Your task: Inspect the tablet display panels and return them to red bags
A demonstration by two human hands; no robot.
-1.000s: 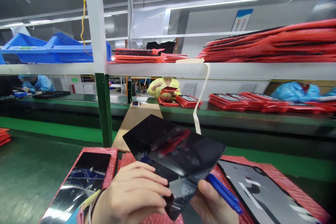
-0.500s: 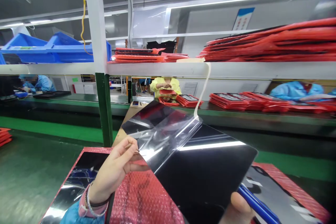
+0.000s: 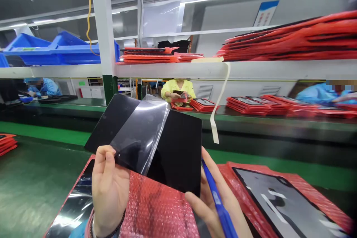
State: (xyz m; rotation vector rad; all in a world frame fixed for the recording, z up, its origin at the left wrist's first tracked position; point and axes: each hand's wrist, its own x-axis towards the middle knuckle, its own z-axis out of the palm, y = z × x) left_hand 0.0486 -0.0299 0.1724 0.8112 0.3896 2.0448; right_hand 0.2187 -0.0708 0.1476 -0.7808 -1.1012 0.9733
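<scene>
I hold a black glass panel (image 3: pixel 178 148) up in front of me. My right hand (image 3: pixel 214 197) is closed on its lower right edge, with a blue pen (image 3: pixel 219 202) lying between the fingers. My left hand (image 3: pixel 108 189) pinches a clear protective film (image 3: pixel 139 137) at its lower left corner. The film is folded back over the left half of the panel. Below lies a red bubble-wrap bag (image 3: pixel 156 212).
Another dark panel on red bubble wrap (image 3: pixel 279 204) lies at the right, a shiny one (image 3: pixel 69 208) at the left. Stacks of red bags (image 3: pixel 292 41) fill the shelf. People work across the green belt (image 3: pixel 279 126). A tape strip (image 3: pixel 219 104) hangs down.
The film came off the panel's face and folded over to the left. My left hand moved from the panel's front to the film's corner; the panel now faces me more squarely.
</scene>
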